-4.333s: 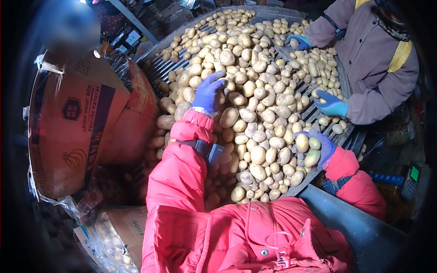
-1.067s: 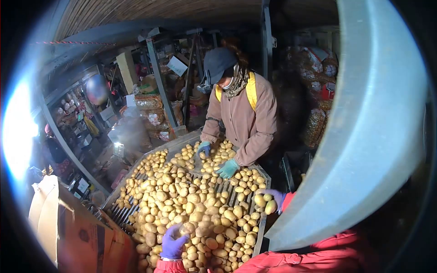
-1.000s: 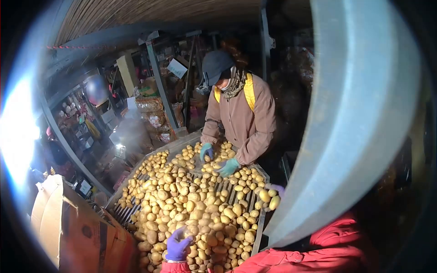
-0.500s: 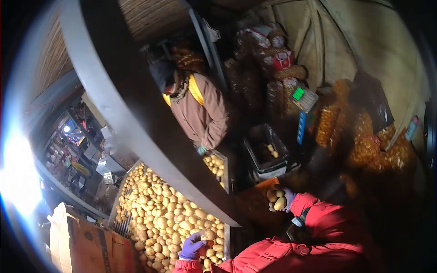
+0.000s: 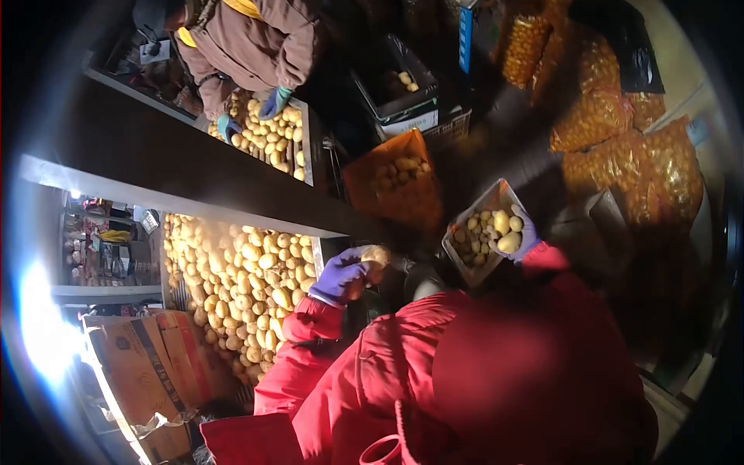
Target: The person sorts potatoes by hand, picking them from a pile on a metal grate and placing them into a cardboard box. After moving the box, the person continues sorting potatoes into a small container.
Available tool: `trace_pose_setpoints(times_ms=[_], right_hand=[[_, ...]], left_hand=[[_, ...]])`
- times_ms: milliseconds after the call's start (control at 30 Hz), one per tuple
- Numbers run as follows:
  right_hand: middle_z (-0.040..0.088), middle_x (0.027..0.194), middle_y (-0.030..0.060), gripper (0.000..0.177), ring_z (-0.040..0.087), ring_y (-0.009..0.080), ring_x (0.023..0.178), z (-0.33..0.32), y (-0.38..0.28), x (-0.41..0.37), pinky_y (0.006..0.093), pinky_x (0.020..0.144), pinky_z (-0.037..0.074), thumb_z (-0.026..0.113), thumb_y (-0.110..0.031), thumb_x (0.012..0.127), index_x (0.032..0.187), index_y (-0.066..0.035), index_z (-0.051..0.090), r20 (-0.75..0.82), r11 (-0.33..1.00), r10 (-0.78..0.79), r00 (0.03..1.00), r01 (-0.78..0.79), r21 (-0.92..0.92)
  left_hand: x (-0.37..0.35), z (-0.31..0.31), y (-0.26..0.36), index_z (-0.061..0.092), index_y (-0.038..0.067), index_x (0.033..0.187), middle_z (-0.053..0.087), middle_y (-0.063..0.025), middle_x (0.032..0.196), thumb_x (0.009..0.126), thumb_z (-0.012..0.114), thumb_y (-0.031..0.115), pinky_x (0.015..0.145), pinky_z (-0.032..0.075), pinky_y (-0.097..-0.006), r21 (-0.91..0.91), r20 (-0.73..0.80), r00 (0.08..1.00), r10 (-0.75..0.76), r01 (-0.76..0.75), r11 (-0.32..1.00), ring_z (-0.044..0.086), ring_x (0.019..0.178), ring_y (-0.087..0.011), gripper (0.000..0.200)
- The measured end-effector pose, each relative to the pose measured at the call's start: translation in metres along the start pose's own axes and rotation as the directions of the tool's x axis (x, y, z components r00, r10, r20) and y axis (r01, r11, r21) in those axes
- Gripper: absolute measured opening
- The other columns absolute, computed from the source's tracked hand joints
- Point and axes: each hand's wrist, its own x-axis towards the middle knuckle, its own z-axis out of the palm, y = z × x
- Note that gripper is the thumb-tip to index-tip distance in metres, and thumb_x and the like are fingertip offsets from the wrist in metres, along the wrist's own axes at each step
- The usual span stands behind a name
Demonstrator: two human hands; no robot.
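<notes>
My left hand [image 5: 339,277], in a purple glove, is closed around a potato [image 5: 377,259] beside the near edge of a sorting table heaped with potatoes [image 5: 248,267]. Off to the right, my right hand [image 5: 528,231], gloved the same way, holds several potatoes [image 5: 508,242] in its curled fingers. It is over the right side of a pale box [image 5: 452,249] that has smaller potatoes [image 5: 474,239] inside. Part of the right hand's grip is hidden behind the potatoes.
A dark beam [image 5: 209,182] crosses above the table. Beyond it, a person in a brown jacket [image 5: 252,46] works with gloved hands among potatoes. An orange crate [image 5: 360,174], a black crate [image 5: 380,101] and filled sacks [image 5: 620,163] stand rightward. A cardboard box [image 5: 139,364] is at lower left.
My view has swung down and to the right. My left hand has lifted its potato off the heap past the table's edge. My right hand, still holding potatoes, is now over the pale box.
</notes>
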Motion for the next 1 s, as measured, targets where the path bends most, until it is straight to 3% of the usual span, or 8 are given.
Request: trace_pose_setpoints(times_ms=[367, 467, 533, 800, 867, 933, 967, 1000], right_hand=[[0.067, 0.098, 0.0192, 0.063, 0.067, 0.0365, 0.087, -0.139, 0.019, -0.018, 0.0582, 0.086, 0.055, 0.046, -0.065, 0.101, 0.124, -0.008, 0.058, -0.091, 0.998, 0.015, 0.996, -0.020, -0.055], [0.068, 0.101, 0.0184, 0.063, 0.067, 0.0368, 0.092, -0.140, 0.014, 0.002, 0.0576, 0.088, 0.055, 0.044, -0.065, 0.102, 0.126, -0.008, 0.059, 0.126, 0.987, 0.041, 0.991, -0.020, -0.162], [0.067, 0.097, 0.0156, 0.064, 0.066, 0.0354, 0.091, -0.119, 0.023, 0.013, 0.0555, 0.084, 0.056, 0.044, -0.067, 0.101, 0.124, -0.009, 0.060, -0.184, 0.983, -0.050, 0.982, 0.016, -0.181], [0.056, 0.128, 0.0125, 0.075, 0.057, 0.0322, 0.118, -0.143, 0.030, 0.066, 0.0500, 0.100, 0.051, 0.069, -0.067, 0.087, 0.141, -0.018, 0.054, -0.479, 0.951, -0.140, 0.867, -0.017, -0.308], [0.058, 0.120, 0.0088, 0.067, 0.057, 0.0303, 0.113, -0.151, 0.031, 0.071, 0.0518, 0.094, 0.051, 0.062, -0.071, 0.090, 0.134, -0.021, 0.057, -0.607, 0.873, -0.141, 0.782, -0.190, -0.449], [0.041, 0.066, -0.0002, 0.049, 0.042, 0.0237, 0.056, -0.210, 0.011, 0.090, 0.0404, 0.052, 0.037, 0.048, -0.068, 0.100, 0.082, -0.022, 0.046, -0.193, 0.913, 0.267, 0.944, -0.312, -0.263], [0.036, 0.061, -0.0004, 0.051, 0.036, 0.0227, 0.050, -0.264, 0.001, 0.121, 0.0396, 0.049, 0.028, 0.044, -0.065, 0.103, 0.072, -0.025, 0.040, 0.354, 0.843, 0.515, 0.781, -0.387, -0.373], [0.037, 0.062, -0.0007, 0.055, 0.039, 0.0228, 0.053, -0.229, -0.003, 0.107, 0.0398, 0.052, 0.030, 0.043, -0.065, 0.103, 0.066, -0.024, 0.037, -0.226, 0.859, 0.419, 0.880, -0.464, -0.215]], left_hand=[[0.054, 0.028, -0.060, 0.059, 0.000, 0.140, 0.070, -0.0135, 0.124, 0.090, 0.076, 0.023, 0.093, 0.056, -0.0397, -0.247, 0.018, 0.986, -0.165, 0.164, 0.955, 0.070, 0.107, -0.0278, 0.058], [0.078, 0.058, -0.045, 0.060, -0.001, 0.138, 0.068, -0.0143, 0.129, 0.090, 0.074, 0.023, 0.096, 0.055, -0.0373, -0.048, 0.100, 0.967, -0.233, 0.238, 0.970, 0.067, 0.114, -0.0267, 0.055], [0.115, 0.043, -0.098, 0.057, 0.007, 0.142, 0.061, -0.0129, 0.138, 0.094, 0.070, 0.031, 0.101, 0.052, -0.0387, 0.424, 0.148, 0.986, -0.073, 0.004, 0.905, 0.061, 0.122, -0.0262, 0.055], [0.081, 0.047, -0.054, 0.028, 0.013, 0.162, 0.043, -0.0132, 0.159, 0.102, 0.063, 0.045, 0.113, 0.041, -0.0580, -0.420, 0.104, 0.981, -0.163, 0.192, 0.887, 0.048, 0.139, -0.0373, 0.077], [0.049, 0.026, -0.042, 0.028, 0.013, 0.162, 0.043, -0.0140, 0.158, 0.102, 0.064, 0.043, 0.113, 0.042, -0.0581, -0.510, 0.174, 0.984, -0.030, 0.116, 0.852, 0.048, 0.140, -0.0369, 0.076], [0.012, -0.023, -0.059, 0.032, 0.012, 0.161, 0.047, -0.0119, 0.155, 0.102, 0.064, 0.037, 0.110, 0.047, -0.0563, -0.262, -0.127, 0.991, 0.032, -0.065, 0.963, 0.051, 0.137, -0.0326, 0.071], [-0.014, -0.048, -0.068, 0.035, 0.012, 0.160, 0.049, -0.0109, 0.153, 0.102, 0.065, 0.036, 0.106, 0.050, -0.0537, -0.147, -0.268, 0.960, 0.080, -0.123, 0.981, 0.054, 0.133, -0.0300, 0.070], [-0.043, -0.063, -0.075, 0.037, 0.012, 0.159, 0.052, -0.0098, 0.151, 0.102, 0.067, 0.034, 0.103, 0.053, -0.0511, -0.034, -0.403, 0.907, 0.126, -0.152, 0.988, 0.057, 0.129, -0.0274, 0.068]])
